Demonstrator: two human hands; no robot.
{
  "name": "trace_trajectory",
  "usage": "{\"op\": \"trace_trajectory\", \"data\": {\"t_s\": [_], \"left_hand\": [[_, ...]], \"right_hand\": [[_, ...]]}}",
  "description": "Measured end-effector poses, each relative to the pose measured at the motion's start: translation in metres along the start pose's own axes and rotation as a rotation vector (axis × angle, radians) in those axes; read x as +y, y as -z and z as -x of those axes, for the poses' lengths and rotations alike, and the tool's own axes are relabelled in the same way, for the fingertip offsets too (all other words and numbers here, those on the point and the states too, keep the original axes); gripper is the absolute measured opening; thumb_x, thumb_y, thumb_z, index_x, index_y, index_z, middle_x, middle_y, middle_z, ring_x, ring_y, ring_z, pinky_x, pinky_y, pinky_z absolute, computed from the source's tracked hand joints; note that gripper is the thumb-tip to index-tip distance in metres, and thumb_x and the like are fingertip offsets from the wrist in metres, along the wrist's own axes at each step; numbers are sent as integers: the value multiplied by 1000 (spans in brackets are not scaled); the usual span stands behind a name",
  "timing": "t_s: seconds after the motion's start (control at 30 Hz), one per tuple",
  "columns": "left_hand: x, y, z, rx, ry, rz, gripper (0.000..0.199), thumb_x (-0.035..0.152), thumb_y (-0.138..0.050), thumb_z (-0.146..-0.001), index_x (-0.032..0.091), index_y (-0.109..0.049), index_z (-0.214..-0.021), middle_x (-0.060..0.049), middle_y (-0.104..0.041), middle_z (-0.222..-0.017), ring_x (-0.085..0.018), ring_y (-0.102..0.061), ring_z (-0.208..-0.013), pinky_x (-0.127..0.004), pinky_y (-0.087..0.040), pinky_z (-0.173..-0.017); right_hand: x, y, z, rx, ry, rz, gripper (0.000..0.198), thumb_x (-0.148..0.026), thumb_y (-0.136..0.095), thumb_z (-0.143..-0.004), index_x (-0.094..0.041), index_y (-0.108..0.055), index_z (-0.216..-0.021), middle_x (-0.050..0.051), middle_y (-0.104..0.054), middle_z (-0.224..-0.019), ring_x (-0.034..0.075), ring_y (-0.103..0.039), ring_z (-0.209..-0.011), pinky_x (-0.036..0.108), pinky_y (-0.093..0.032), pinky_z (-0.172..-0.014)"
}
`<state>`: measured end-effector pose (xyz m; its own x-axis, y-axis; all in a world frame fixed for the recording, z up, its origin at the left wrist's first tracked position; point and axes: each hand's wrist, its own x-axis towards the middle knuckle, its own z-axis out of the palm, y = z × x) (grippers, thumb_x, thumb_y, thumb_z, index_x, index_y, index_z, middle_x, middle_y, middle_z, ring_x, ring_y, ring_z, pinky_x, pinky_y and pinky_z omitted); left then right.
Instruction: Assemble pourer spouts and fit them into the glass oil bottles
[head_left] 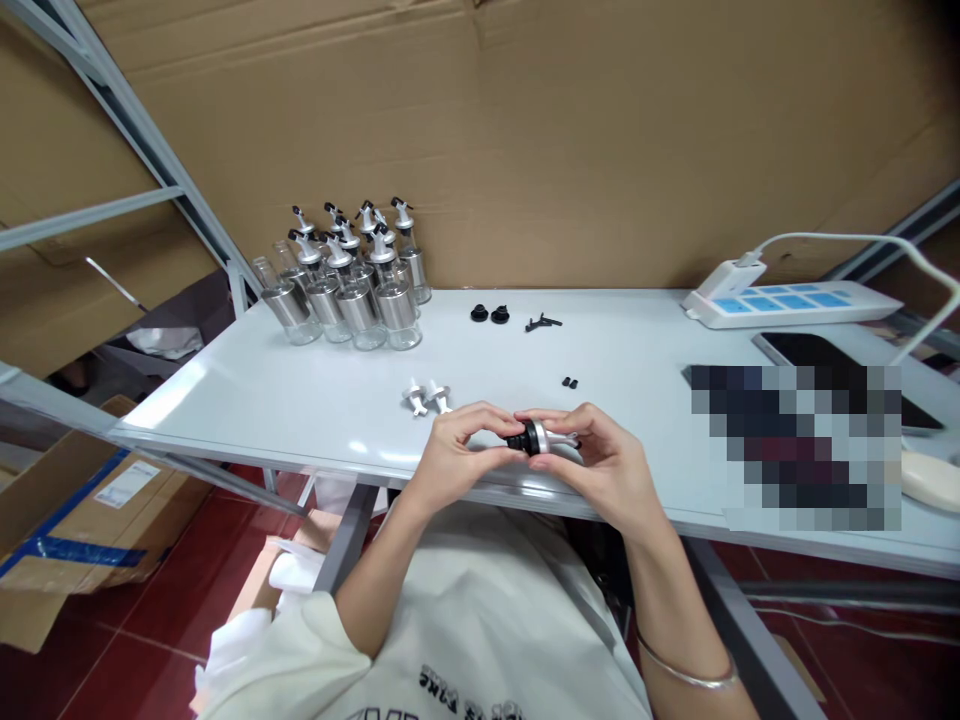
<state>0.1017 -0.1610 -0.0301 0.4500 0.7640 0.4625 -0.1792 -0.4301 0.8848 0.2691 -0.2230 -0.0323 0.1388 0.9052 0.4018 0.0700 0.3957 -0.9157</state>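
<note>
Not much to read here tbh: the shirt (495,590) has black print on it, too warped for me to make out, and the label (127,484) on the carton (169,515) is too small. Both hands are up at the table's (315,415) front edge, fingertips facing. Left hand (461,445) pinches the spout's (538,438) black stopper, right hand (600,455) grips its silver end, spout lying sideways between them.

— Can any text be read?
— On the shirt (480,590), dark letters (442,692) are printed; perhaps "Fine" can be read, the rest is distorted or cut off.
— And on the cardboard box (161,535)?
— A white label (126,484) is stuck there, but its print is too small.
</note>
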Motion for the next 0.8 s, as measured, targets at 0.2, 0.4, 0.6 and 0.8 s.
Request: {"op": "trace_trajectory", "data": {"t_s": [0.2, 0.4, 0.6, 0.8], "left_hand": [[-2, 0, 1, -4, -106, -60, 10, 19, -79, -72, 19, -74, -80, -6, -75, -84, -16, -71, -82, -30, -57, -78], [-1, -4, 1, 83, -237, -158, 16, 24, -80, -73, 18, -74, -86, -4, -71, -82, -14, -67, -75, -27, -55, -71], [2, -5, 0, 118, -264, -237, 21, 23, -80, -73, 21, -74, -93, -1, -65, -81, -11, -60, -73, -23, -51, -69], [-1, -2, 1, 119, -108, -153, 23, 29, -79, -74, 21, -74, -95, -2, -58, -86, -11, -56, -76, -25, -51, -71]], "right_hand": [[0, 1, -1, -41, -27, 0, 32, -34, -83, -68, -23, -56, -79, 11, -78, -100, 26, -74, -94, 40, -55, -84], [2, 0, -1, -3, 10, 84, 23, -41, -75, -77, -24, -65, -89, 11, -71, -112, 25, -67, -105, 41, -52, -91], [4, -5, 0, 114, 31, 249, 26, -43, -71, -80, -26, -73, -99, 6, -62, -97, 15, -60, -76, 33, -52, -73], [2, -26, 2, 138, -150, 31, 28, -45, -65, -83, -21, -68, -97, 0, -66, -68, 14, -62, -60, 28, -55, -60]]}}
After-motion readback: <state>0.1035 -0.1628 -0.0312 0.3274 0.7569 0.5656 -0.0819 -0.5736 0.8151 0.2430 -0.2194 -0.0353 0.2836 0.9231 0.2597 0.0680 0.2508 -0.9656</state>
